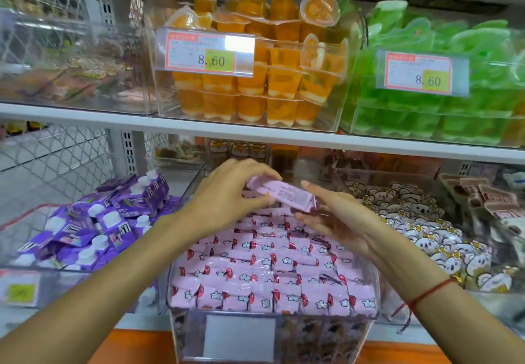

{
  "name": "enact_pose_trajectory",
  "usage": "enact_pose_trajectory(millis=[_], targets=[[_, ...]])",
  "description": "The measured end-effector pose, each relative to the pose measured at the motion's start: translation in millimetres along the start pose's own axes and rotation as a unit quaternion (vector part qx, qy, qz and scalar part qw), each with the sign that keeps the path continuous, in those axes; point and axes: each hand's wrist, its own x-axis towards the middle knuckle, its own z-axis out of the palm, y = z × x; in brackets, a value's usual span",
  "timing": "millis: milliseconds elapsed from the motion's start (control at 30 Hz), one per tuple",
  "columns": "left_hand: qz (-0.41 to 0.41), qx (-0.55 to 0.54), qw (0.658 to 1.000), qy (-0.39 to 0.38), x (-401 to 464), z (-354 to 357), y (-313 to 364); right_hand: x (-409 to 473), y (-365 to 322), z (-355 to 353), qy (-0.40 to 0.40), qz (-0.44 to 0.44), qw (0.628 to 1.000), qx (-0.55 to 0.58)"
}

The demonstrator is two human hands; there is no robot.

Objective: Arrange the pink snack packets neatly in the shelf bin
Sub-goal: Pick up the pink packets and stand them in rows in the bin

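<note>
Rows of pink packets (264,272) already fill the clear bin (369,304) neatly. Above its back, left hand (227,196) and right hand (338,218) pinch one loose packet (281,194), seemingly among the last to place.

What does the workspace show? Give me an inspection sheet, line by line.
Surface: clear shelf bin on the lower shelf.
Job's things: pink snack packets in rows fill the bin; one packet held above them.
Clutter: purple pouches in the bin on the left, white flower-print packets on the right.
Hands: left hand and right hand both hold the raised packet.
Cables: nothing seen.
Surroundings: orange jelly cups, green jelly cups above.
</note>
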Motion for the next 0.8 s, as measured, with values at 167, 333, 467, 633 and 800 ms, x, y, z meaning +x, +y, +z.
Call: enact_pose_trajectory(millis=[167, 333, 467, 633, 800], targets=[[-0.161, -0.255, 0.950, -0.081, 1, 1, -3, 7, -6, -6, -0.016, -0.040, 0.999, -0.002], [-0.191, -0.249, 0.946, -0.077, -1, 6, -5, 10, -3, -5, -0.022, -0.072, 0.994, -0.080], [-0.184, -0.262, 0.946, -0.057, -2, 12, -3, 9, 3, 1, -0.010, -0.124, 0.985, -0.116], [-0.146, -0.249, 0.956, -0.045, -3, 14, 2, 15, 7, 3, 0.073, -0.176, 0.978, -0.080], [-0.142, 0.146, 0.970, 0.132, -28, -5, -15, 40, 10, 2, 0.238, -0.163, 0.948, -0.131]])
